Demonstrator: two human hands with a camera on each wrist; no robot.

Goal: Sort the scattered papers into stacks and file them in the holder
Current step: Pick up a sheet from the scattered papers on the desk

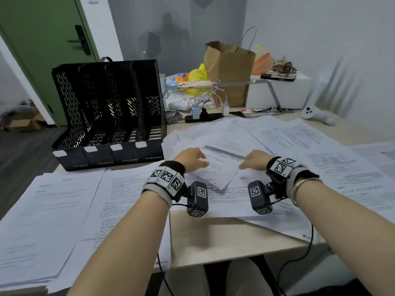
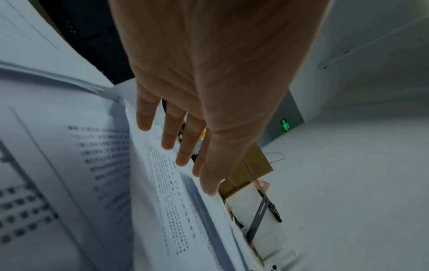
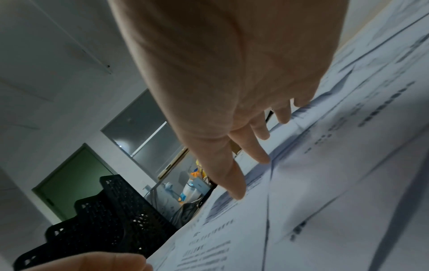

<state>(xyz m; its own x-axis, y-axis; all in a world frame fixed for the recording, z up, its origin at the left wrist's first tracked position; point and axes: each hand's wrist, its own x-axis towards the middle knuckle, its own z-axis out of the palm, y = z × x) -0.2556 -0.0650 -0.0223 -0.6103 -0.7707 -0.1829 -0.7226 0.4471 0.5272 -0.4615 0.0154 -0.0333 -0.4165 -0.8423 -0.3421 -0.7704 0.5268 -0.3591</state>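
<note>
I had both hands out over the middle of the table [image 1: 213, 238], one on each side of a single tilted sheet [image 1: 220, 165] that lay on top of the scattered papers [image 1: 299, 146]. The sheet sat directly between the grips: the left hand [image 1: 192, 159] at its left edge, the right hand [image 1: 255, 160] at its right edge, both about equally near. Its long axis ran away from me and slightly rightward, so I judged the coming move to be a two-sided gather, the hands closing inward across the short axis.

Both grips were open. In the left wrist view the left hand's fingers [image 2: 169, 132] lay straight and spread over the printed page [image 2: 176, 201], close to it, though I could not tell whether they touched it. In the right wrist view the right hand's fingers [image 3: 253, 148] reached down straight toward the paper, holding nothing.

The head view alone showed the black holder [image 1: 109, 116] standing at the far left of the table, well apart from the sheet, its slots without papers, and two flat stacks [image 1: 53, 221] near me on the left. The wrist views added only how the fingers lay, which the head view hid behind the backs of the hands.
</note>
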